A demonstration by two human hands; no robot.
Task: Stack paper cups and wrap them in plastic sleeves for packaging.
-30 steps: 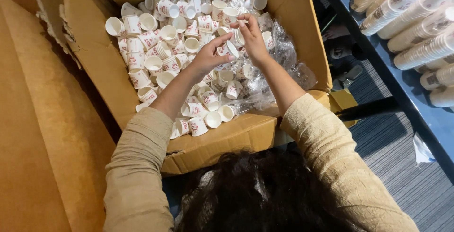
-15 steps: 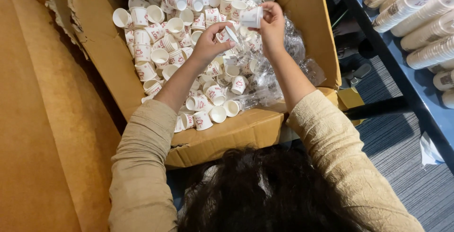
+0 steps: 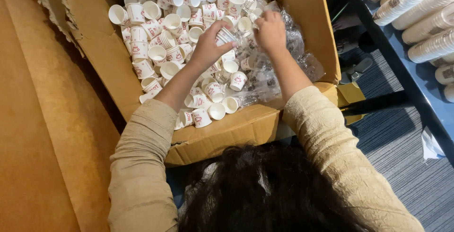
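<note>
A big cardboard box point(image 3: 302, 5) fills the upper middle of the view, its flaps spread out to the left as broad brown sheets point(image 3: 42, 133). Right of the box runs a blue bench point(image 3: 425, 90) carrying long stacks point(image 3: 425, 5) of paper cups laid on their sides. Below the bench and right of the box lies grey ribbed carpet point(image 3: 397, 166). At the box's near wall are the person's dark hair point(image 3: 265, 194) and beige sleeves point(image 3: 142, 166), both arms reaching over that wall into the box.

Inside the box lies a heap of small white cups point(image 3: 161, 38) with red print, loose and tumbled, thickest toward the box's left side. Crumpled clear wrap point(image 3: 298, 57) lies along the box's right side, over some of the cups.

The left hand point(image 3: 208, 47), near the box's centre, is closed around a short nested stack of cups point(image 3: 226, 36), tilted on its side. The right hand point(image 3: 270, 30), just right of it, is clenched with its fingers pinching something at the stack's end; whether that is the wrap or a cup, I cannot tell. The two hands are close together, above the heap.
</note>
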